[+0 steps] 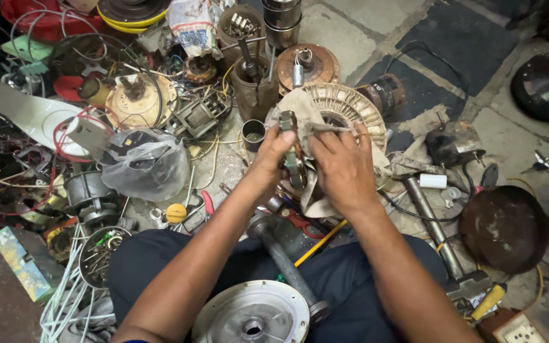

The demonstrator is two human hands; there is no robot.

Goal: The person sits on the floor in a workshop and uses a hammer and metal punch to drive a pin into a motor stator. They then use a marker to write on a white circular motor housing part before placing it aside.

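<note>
Crumpled printed bag (pixel 193 26) lies top-centre; we see left hand (pixel 273 152) pinching an upright wound part (pixel 292 155), right hand (pixel 344 168) pressing a rag (pixel 306 105) on it.

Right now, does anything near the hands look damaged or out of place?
Nothing clearly damaged. The left hand holds a worn metal part in a dirty cloth; the right hand presses the cloth. Loose parts litter the floor.
</note>
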